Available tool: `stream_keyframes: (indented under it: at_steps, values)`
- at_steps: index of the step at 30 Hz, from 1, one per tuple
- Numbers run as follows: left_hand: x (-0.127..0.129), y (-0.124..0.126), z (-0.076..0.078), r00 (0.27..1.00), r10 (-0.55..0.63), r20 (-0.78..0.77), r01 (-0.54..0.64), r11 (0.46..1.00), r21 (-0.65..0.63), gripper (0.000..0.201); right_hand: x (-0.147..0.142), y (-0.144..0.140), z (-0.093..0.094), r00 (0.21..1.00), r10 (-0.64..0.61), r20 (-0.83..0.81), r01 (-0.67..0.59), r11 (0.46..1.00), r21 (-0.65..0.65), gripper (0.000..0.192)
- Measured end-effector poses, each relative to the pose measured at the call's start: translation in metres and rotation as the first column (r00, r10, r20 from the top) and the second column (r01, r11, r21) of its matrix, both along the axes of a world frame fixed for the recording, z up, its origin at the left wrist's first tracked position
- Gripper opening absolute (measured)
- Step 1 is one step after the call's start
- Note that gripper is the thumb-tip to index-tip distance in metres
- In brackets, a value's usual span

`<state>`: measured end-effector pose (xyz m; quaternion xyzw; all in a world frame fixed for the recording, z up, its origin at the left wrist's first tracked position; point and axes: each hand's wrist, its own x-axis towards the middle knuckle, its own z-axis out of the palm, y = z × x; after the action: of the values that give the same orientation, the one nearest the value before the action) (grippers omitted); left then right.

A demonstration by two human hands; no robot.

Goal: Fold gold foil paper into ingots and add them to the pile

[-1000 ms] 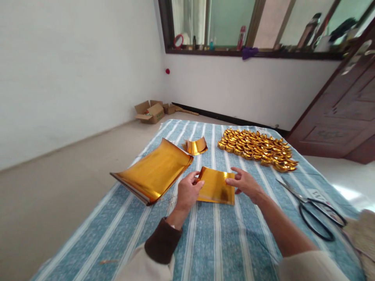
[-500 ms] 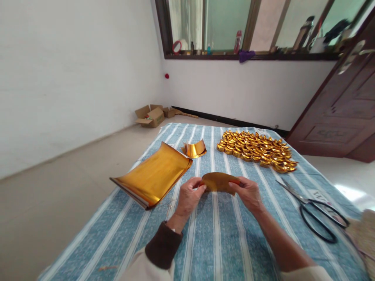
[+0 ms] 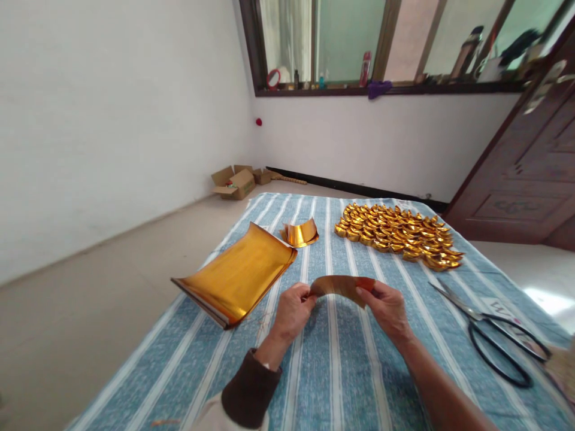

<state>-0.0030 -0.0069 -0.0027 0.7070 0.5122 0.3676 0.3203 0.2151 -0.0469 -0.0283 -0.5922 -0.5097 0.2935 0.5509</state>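
Head view: a small gold sheet spans left to right between both hands, arched upward just above the striped surface. The left hand pinches its left end and the right hand pinches its right end, equally near. The gold paper stack lies left, well apart.

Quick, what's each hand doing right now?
Left hand: closed, pinching the left end of the gold paper sheet.
Right hand: closed, pinching the sheet's right end.
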Motion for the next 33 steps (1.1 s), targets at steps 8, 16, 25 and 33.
stream_keyframes:
  at_steps: [8,16,25,33]
  values:
    - [0.000,-0.001,-0.005,0.998,0.021,-0.060,-0.020,1.000,0.018,0.018,-0.003,0.003,-0.008,0.998,0.054,-0.033,-0.055,0.998,-0.032,0.033]
    - [-0.003,-0.002,0.003,0.996,-0.079,0.033,0.080,0.996,-0.028,0.015,-0.003,0.004,-0.013,0.997,0.066,-0.039,-0.067,0.997,-0.026,0.032]
    - [-0.003,0.003,-0.003,1.000,-0.020,-0.020,0.020,1.000,0.012,0.017,-0.004,0.002,-0.009,0.999,0.020,0.042,-0.020,1.000,-0.016,0.033]
    - [0.000,0.001,0.003,0.999,0.010,-0.040,-0.011,1.000,-0.013,0.019,-0.006,0.001,-0.004,0.999,0.043,0.012,-0.043,0.999,-0.020,0.032]
